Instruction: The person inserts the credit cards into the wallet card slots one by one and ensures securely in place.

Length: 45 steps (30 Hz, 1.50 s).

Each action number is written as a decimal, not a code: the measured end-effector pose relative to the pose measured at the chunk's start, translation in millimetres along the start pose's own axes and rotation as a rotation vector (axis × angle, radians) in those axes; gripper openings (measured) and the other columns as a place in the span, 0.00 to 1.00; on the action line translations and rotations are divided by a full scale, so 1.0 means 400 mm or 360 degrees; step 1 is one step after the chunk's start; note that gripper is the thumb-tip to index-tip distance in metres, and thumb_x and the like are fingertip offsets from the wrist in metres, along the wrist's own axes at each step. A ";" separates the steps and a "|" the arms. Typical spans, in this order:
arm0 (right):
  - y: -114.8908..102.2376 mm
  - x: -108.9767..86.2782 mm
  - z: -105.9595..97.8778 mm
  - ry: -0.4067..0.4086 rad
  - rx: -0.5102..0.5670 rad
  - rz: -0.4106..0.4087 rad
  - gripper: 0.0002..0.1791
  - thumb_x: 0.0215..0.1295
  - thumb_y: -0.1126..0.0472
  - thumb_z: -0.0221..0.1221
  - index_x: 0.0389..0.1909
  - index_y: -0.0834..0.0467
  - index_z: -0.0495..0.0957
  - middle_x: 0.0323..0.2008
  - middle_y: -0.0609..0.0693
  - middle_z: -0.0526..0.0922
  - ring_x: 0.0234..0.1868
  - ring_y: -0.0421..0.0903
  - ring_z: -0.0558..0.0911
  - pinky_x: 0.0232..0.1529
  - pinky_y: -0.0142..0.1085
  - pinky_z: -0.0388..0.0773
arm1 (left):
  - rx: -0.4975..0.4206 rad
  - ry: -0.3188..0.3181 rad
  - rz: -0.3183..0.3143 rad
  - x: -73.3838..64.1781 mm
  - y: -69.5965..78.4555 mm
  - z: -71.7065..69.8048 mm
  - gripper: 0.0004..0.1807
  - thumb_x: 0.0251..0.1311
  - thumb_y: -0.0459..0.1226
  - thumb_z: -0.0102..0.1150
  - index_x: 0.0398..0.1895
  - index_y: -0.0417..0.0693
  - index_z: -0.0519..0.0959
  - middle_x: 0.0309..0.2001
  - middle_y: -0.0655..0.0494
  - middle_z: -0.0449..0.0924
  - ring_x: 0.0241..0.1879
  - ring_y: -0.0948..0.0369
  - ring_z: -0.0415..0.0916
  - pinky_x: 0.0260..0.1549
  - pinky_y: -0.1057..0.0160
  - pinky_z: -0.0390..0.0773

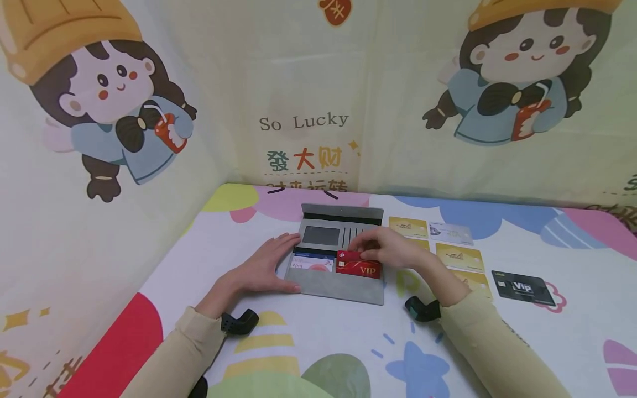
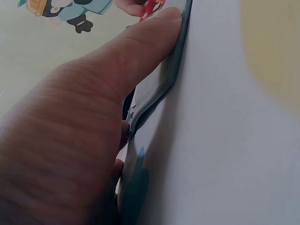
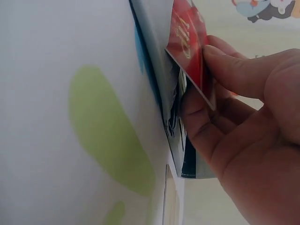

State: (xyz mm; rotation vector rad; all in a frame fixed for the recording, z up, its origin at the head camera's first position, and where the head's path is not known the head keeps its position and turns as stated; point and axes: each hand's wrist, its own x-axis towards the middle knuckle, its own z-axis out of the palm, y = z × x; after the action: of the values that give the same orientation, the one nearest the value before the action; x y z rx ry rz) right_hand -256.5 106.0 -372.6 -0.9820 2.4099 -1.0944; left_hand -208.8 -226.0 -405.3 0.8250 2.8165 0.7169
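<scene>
A grey wallet (image 1: 343, 287) lies unfolded on the table, with a dark window and card slots in its upper half. My right hand (image 1: 393, 249) pinches a red VIP card (image 1: 357, 264) between thumb and fingers over the lower right pocket; the right wrist view shows the card (image 3: 187, 42) tilted at the pocket's edge. A white and pink card (image 1: 312, 262) sits in the lower left pocket. My left hand (image 1: 264, 265) rests at the wallet's left side, fingers spread along its edge and thumb (image 2: 154, 33) lying on the lower flap.
Right of the wallet lie several gold cards (image 1: 460, 257), a silver card (image 1: 450, 233) and, farther right, a black VIP card (image 1: 523, 287). A printed cloth (image 1: 308, 83) hangs behind the table. Each wrist wears a small black camera (image 1: 240, 321).
</scene>
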 end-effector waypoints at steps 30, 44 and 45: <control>-0.019 -0.010 0.011 -0.0093 -0.0139 -0.0025 0.08 0.65 0.70 0.65 0.42 0.57 0.86 0.31 0.45 0.81 0.33 0.44 0.78 0.37 0.36 0.80 | -0.0001 -0.0013 -0.0002 0.000 0.003 0.002 0.59 0.48 0.61 0.71 0.79 0.44 0.56 0.79 0.49 0.51 0.78 0.49 0.41 0.75 0.44 0.41; -0.015 -0.011 0.014 -0.0131 -0.0112 -0.0091 0.08 0.65 0.69 0.66 0.43 0.57 0.87 0.35 0.45 0.81 0.34 0.44 0.77 0.37 0.34 0.80 | 0.0007 -0.0007 0.0007 -0.001 0.002 0.003 0.59 0.48 0.61 0.71 0.79 0.43 0.56 0.79 0.49 0.51 0.78 0.49 0.40 0.75 0.44 0.40; -0.016 -0.011 0.014 -0.0134 -0.0112 -0.0093 0.08 0.65 0.69 0.66 0.43 0.57 0.87 0.35 0.44 0.81 0.34 0.44 0.77 0.36 0.34 0.80 | 0.0008 -0.0007 0.0006 -0.001 0.002 0.003 0.59 0.48 0.61 0.71 0.79 0.44 0.56 0.79 0.50 0.51 0.79 0.49 0.40 0.75 0.45 0.40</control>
State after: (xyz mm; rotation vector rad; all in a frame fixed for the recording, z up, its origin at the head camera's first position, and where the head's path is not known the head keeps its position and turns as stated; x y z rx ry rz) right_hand -247.3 103.0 -371.5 -1.1052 2.3802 -0.9734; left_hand -208.0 -225.1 -406.0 0.8322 2.8147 0.7080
